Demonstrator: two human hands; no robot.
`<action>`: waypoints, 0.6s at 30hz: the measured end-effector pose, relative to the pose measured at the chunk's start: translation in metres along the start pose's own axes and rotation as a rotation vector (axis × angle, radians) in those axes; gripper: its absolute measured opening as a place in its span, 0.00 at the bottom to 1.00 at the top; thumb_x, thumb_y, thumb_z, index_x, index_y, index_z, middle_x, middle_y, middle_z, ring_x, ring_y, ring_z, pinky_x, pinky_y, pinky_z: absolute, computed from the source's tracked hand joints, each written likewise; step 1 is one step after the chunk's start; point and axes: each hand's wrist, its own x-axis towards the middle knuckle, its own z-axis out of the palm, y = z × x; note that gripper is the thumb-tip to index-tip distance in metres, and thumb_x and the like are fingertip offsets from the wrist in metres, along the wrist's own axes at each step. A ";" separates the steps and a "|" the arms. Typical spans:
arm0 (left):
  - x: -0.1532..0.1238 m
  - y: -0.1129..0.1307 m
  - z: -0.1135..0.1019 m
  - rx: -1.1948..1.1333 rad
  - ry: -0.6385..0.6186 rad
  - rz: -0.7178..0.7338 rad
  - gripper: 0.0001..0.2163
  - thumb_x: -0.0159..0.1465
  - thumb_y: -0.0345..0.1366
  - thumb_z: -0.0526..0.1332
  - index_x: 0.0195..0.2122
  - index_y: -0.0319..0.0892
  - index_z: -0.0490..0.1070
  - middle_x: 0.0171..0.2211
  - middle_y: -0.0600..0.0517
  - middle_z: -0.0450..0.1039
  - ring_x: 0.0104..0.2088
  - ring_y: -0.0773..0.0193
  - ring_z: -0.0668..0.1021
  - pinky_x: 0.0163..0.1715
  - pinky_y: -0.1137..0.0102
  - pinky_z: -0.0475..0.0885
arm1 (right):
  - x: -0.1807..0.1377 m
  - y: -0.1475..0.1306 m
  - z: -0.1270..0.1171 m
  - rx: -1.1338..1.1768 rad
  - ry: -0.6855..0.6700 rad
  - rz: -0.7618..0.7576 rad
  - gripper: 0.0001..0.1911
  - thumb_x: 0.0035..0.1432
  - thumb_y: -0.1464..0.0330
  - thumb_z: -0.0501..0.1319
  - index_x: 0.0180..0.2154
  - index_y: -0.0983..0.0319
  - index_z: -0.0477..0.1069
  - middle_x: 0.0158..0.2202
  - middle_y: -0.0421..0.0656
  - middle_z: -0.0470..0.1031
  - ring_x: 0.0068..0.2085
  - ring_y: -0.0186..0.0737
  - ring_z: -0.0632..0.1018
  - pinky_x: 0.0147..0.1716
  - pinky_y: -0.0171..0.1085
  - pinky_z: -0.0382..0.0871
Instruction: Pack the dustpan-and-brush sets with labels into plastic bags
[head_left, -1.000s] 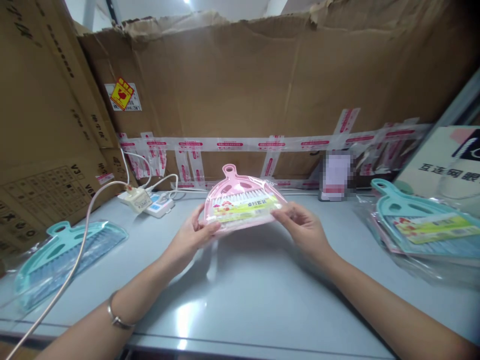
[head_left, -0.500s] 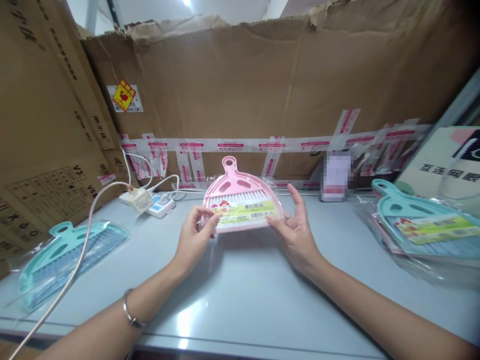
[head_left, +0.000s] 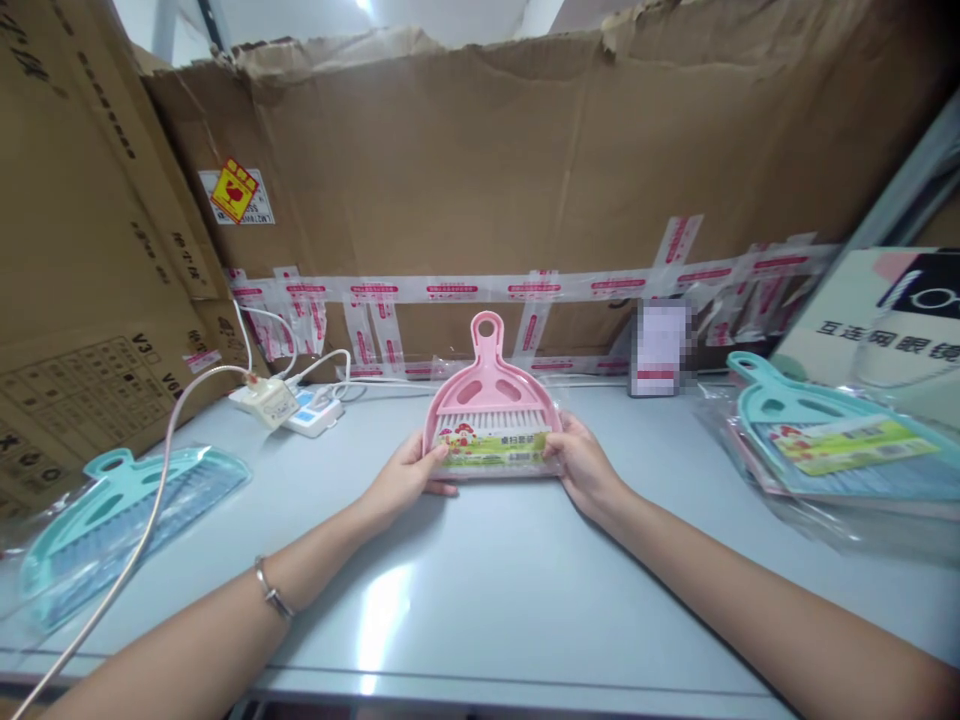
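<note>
A pink dustpan-and-brush set [head_left: 491, 395] in clear wrap, with a green label across its front edge, stands tilted up on the grey table [head_left: 480, 590], handle pointing up and away. My left hand [head_left: 409, 475] grips its lower left corner, fingers curled round the edge. My right hand [head_left: 581, 462] grips the lower right corner the same way. A thin bracelet sits on my left wrist.
A teal set [head_left: 112, 515] lies at the left, a white cable across it. A power strip with plugs [head_left: 289, 405] sits behind. A stack of wrapped teal sets [head_left: 832, 440] lies at the right. Taped cardboard walls [head_left: 487, 190] enclose the back and left.
The pink set has been turned more upright and brought down toward the table. My right hand, open half a second ago, has closed on its right corner.
</note>
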 end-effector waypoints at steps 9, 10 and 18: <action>-0.003 0.012 0.005 -0.147 0.043 0.001 0.20 0.53 0.42 0.68 0.45 0.40 0.72 0.39 0.45 0.79 0.41 0.55 0.80 0.43 0.65 0.73 | -0.004 -0.002 0.005 -0.140 -0.040 -0.015 0.16 0.35 0.66 0.57 0.32 0.59 0.64 0.26 0.37 0.70 0.31 0.39 0.71 0.30 0.36 0.64; -0.003 0.013 0.006 -0.184 0.070 -0.005 0.20 0.53 0.41 0.68 0.45 0.40 0.72 0.38 0.45 0.80 0.41 0.54 0.80 0.44 0.63 0.73 | -0.006 -0.004 0.006 -0.214 -0.023 -0.082 0.17 0.38 0.63 0.58 0.35 0.59 0.64 0.30 0.39 0.70 0.35 0.41 0.72 0.34 0.38 0.65; -0.002 0.021 0.007 -0.339 0.424 0.130 0.13 0.52 0.32 0.67 0.39 0.39 0.73 0.34 0.50 0.79 0.35 0.60 0.80 0.36 0.71 0.74 | -0.022 -0.012 0.010 -0.842 -0.387 -0.761 0.05 0.55 0.65 0.56 0.32 0.58 0.69 0.37 0.44 0.73 0.42 0.44 0.73 0.47 0.45 0.63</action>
